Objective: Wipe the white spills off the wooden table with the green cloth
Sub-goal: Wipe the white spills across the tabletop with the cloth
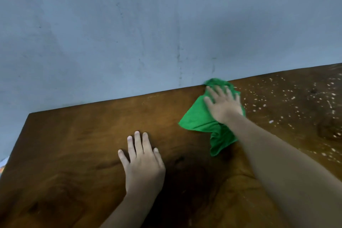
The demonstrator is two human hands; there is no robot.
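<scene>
2 hands (143,164) (223,105) flat on table (74,144), 1 green cloth (198,118)

from where i watch, this looks like a plain room in a home: a bare wooden table (77,135) pushed against a scuffed pale blue painted wall (129,24) just beyond the hands. nothing else marks the place.
</scene>
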